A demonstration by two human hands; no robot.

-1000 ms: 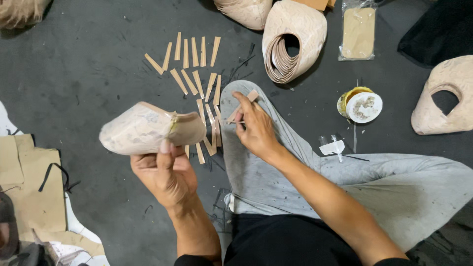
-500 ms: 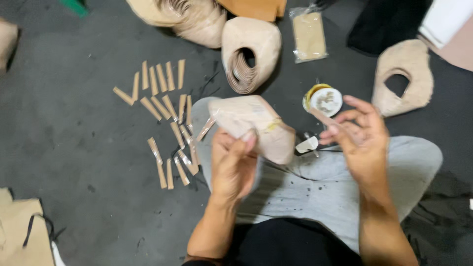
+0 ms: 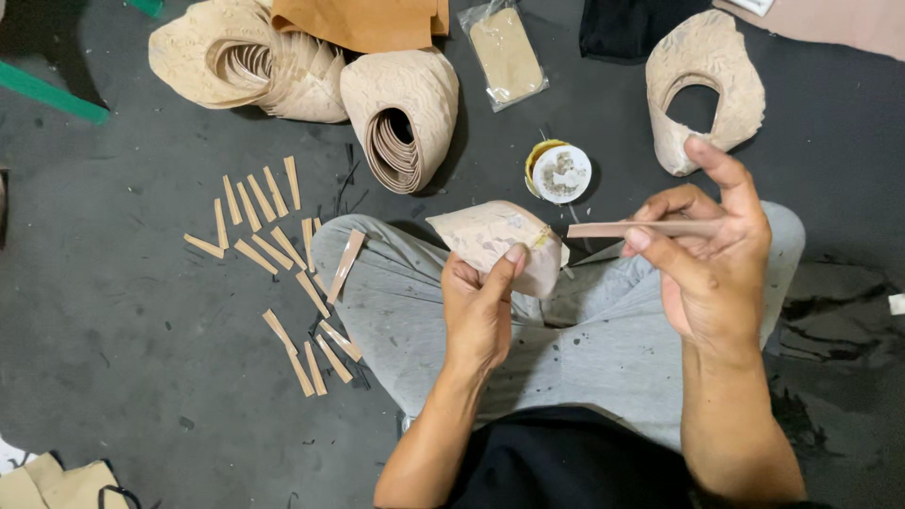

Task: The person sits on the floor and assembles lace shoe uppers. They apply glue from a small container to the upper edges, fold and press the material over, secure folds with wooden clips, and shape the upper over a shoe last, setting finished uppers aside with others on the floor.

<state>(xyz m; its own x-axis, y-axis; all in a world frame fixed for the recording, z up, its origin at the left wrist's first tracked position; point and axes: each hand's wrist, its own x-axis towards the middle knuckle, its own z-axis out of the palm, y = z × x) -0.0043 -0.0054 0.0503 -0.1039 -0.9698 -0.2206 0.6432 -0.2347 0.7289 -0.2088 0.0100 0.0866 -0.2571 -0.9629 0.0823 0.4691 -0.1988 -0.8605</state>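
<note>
left hand [image 3: 481, 306]: beige upper [image 3: 500, 240] | right hand [image 3: 707, 259]: strip [image 3: 641, 229] | open glue tin [image 3: 558, 172]

Bare floor [image 3: 113, 377] at the left edge; scattered strips [image 3: 273, 250] and stacked shoe uppers [image 3: 401, 108] crowd the top.
</note>
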